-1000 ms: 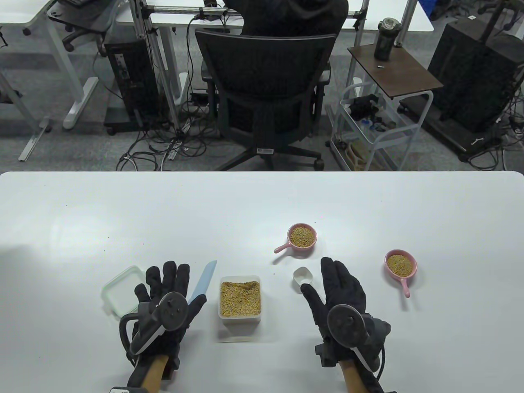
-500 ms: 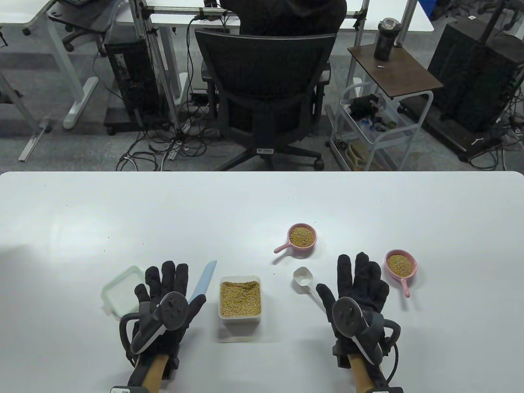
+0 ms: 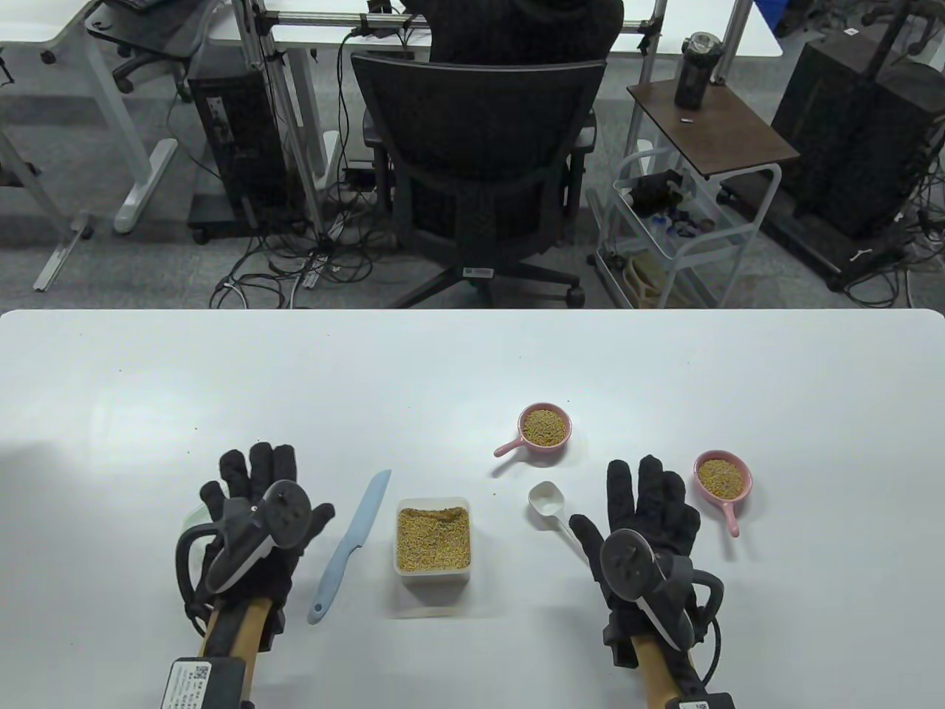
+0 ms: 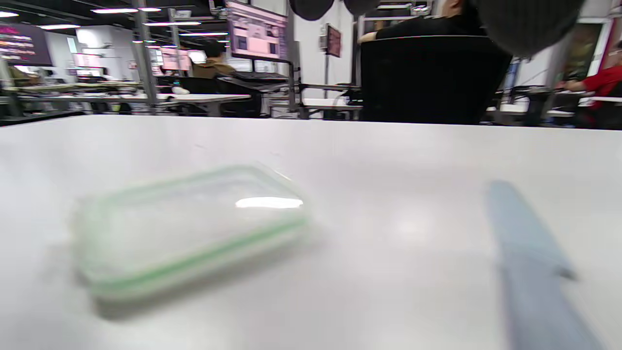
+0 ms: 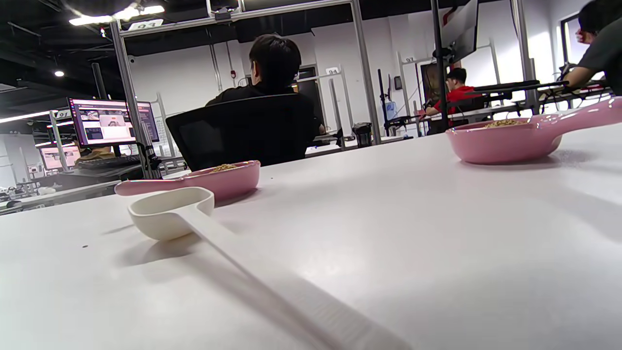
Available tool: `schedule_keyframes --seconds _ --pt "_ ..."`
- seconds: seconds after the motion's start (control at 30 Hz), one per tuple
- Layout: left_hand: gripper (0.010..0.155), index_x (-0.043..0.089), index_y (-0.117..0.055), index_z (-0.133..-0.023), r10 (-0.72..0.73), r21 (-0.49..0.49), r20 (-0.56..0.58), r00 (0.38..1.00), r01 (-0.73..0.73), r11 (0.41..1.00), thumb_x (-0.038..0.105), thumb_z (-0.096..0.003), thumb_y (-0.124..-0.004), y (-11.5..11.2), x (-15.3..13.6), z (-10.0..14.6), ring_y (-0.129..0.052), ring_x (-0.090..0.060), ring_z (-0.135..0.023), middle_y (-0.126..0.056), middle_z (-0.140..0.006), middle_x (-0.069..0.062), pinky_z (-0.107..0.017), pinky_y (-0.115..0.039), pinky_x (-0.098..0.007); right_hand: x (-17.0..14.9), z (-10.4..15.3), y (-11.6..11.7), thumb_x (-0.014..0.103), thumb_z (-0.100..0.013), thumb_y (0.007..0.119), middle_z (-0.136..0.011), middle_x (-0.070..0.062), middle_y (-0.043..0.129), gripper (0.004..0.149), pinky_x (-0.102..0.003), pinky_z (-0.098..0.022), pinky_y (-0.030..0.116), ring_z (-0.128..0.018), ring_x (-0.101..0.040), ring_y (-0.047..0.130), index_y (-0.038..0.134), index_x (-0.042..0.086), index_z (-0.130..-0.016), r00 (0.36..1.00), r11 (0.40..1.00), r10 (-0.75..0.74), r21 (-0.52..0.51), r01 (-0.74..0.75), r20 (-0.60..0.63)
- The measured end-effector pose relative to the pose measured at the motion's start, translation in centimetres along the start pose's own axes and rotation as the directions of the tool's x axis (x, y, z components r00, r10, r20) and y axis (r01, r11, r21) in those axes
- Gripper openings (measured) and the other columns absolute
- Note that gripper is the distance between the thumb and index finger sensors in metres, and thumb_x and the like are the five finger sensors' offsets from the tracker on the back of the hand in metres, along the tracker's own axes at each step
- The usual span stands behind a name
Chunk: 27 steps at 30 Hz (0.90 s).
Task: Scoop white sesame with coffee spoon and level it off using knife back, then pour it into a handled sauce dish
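A clear square tub of sesame (image 3: pixel 433 541) stands at the table's front middle. The pale blue knife (image 3: pixel 350 545) (image 4: pixel 529 262) lies flat just left of it. A white coffee spoon (image 3: pixel 548 503) (image 5: pixel 175 214) lies empty to the tub's right. Two pink handled sauce dishes hold sesame, one behind the spoon (image 3: pixel 544 427) (image 5: pixel 214 180) and one at the right (image 3: pixel 722 477) (image 5: pixel 510 138). My left hand (image 3: pixel 255 498) lies flat left of the knife, fingers straight, over the lid. My right hand (image 3: pixel 650 502) lies flat between spoon and right dish, holding nothing.
A clear lid with a green rim (image 4: pixel 189 228) sits at the front left, mostly under my left hand in the table view. An office chair (image 3: pixel 480 155) and a small cart (image 3: pixel 686 221) stand beyond the table's far edge.
My right hand slid right off the spoon and settled flat. My left hand then moved left off the knife, uncovering its whole length, and now lies over the lid.
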<state>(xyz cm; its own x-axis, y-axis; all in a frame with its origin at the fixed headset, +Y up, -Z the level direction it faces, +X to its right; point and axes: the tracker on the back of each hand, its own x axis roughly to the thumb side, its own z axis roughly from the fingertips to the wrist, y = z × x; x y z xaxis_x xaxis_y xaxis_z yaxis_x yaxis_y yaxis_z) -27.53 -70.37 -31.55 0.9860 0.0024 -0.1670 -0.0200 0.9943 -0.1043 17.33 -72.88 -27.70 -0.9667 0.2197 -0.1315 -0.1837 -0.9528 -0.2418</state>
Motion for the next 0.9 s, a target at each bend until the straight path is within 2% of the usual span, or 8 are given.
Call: schedule_keyframes --seconds 0.1,0.2,0.27,0.43,0.53,0.73,0.83,0.9 --pt "0.103 0.021 -0.023 -0.124 0.016 -0.076 -0.071 0.997 -0.022 0.997 0.073 -0.0479 -0.069 0.1 -2.7 -1.4 -0.024 -0.044 -0.120 -0.032 -0.132 -0.010 -0.082 -0.030 -0.065 -0.1 -0.1 0.1 0.066 -0.052 0.063 -0.125 -0.008 0.015 0.082 -0.065 -0.077 0.028 -0.113 -0.040 0.020 0.030 0.033 -0.119 1.000 1.000 -0.005 0.009 0.006 -0.010" --pt "0.110 0.019 -0.017 -0.123 -0.087 -0.271 -0.078 0.993 0.063 0.960 0.075 -0.0449 -0.070 -1.5 -4.6 -2.7 -0.021 -0.044 -0.121 -0.027 -0.133 -0.011 -0.082 -0.028 -0.066 -0.1 -0.2 0.1 0.066 -0.052 0.063 -0.125 -0.008 0.015 0.082 -0.064 -0.077 0.028 -0.113 -0.040 0.020 0.031 0.032 -0.119 1.000 1.000 -0.004 0.027 0.004 -0.014" --pt "0.114 0.017 -0.015 -0.123 -0.176 -0.336 -0.077 0.981 0.140 0.931 0.077 -0.0421 -0.070 -2.5 -5.1 -3.3 -0.022 -0.044 -0.122 -0.026 -0.133 -0.011 -0.083 -0.029 -0.067 -0.2 -0.2 0.2 0.066 -0.052 0.063 -0.125 -0.008 0.015 0.082 -0.064 -0.077 0.028 -0.113 -0.040 0.019 0.032 0.032 -0.119 1.000 1.000 -0.009 0.027 0.009 -0.015" --pt "0.114 0.018 -0.019 -0.122 -0.227 -0.439 -0.021 0.974 0.195 0.877 0.077 -0.0401 -0.072 -4.9 -5.8 -4.4 -0.032 -0.041 -0.125 -0.033 -0.133 -0.009 -0.084 -0.031 -0.066 -0.3 -0.2 0.2 0.067 -0.052 0.063 -0.126 -0.008 0.014 0.082 -0.064 -0.077 0.028 -0.113 -0.040 0.019 0.031 0.032 -0.119 1.000 0.999 -0.009 0.034 0.009 -0.017" --pt "0.114 0.018 -0.024 -0.122 -0.189 -0.364 0.021 0.982 0.184 0.913 0.078 -0.0380 -0.071 -5.4 -6.4 -4.4 -0.052 -0.038 -0.124 -0.041 -0.131 -0.009 -0.084 -0.038 -0.063 -0.4 -0.2 0.1 0.067 -0.052 0.064 -0.126 -0.008 0.014 0.083 -0.064 -0.077 0.028 -0.113 -0.040 0.019 0.031 0.032 -0.119 1.000 0.999 -0.017 0.037 0.018 -0.025" --pt "0.113 0.013 -0.033 -0.121 -0.189 -0.199 0.078 0.979 0.201 0.959 0.081 -0.0380 -0.069 -5.8 -6.8 -4.0 -0.066 -0.040 -0.115 -0.053 -0.126 -0.014 -0.084 -0.044 -0.059 -0.4 -0.4 0.2 0.066 -0.052 0.064 -0.126 -0.008 0.014 0.082 -0.064 -0.077 0.029 -0.113 -0.040 0.020 0.031 0.032 -0.119 0.999 0.999 -0.020 0.037 0.021 -0.025" --pt "0.114 0.011 -0.037 -0.120 -0.225 -0.150 0.098 0.969 0.238 0.960 0.083 -0.0361 -0.069 -5.5 -6.4 -3.9 -0.074 -0.040 -0.110 -0.061 -0.123 -0.016 -0.083 -0.048 -0.059 -0.4 -0.4 0.2 0.066 -0.052 0.064 -0.126 -0.008 0.015 0.082 -0.065 -0.077 0.029 -0.113 -0.040 0.020 0.031 0.032 -0.119 1.000 0.999 -0.020 0.034 0.021 -0.022" --pt "0.115 0.011 -0.039 -0.120 -0.179 -0.141 0.098 0.979 0.191 0.971 0.083 -0.0349 -0.069 -5.1 -6.3 -3.9 -0.075 -0.041 -0.109 -0.063 -0.122 -0.016 -0.083 -0.048 -0.060 -0.4 -0.4 0.2 0.066 -0.052 0.064 -0.126 -0.007 0.015 0.082 -0.065 -0.077 0.029 -0.113 -0.040 0.020 0.031 0.032 -0.119 1.000 0.999 -0.022 0.032 0.023 -0.021"
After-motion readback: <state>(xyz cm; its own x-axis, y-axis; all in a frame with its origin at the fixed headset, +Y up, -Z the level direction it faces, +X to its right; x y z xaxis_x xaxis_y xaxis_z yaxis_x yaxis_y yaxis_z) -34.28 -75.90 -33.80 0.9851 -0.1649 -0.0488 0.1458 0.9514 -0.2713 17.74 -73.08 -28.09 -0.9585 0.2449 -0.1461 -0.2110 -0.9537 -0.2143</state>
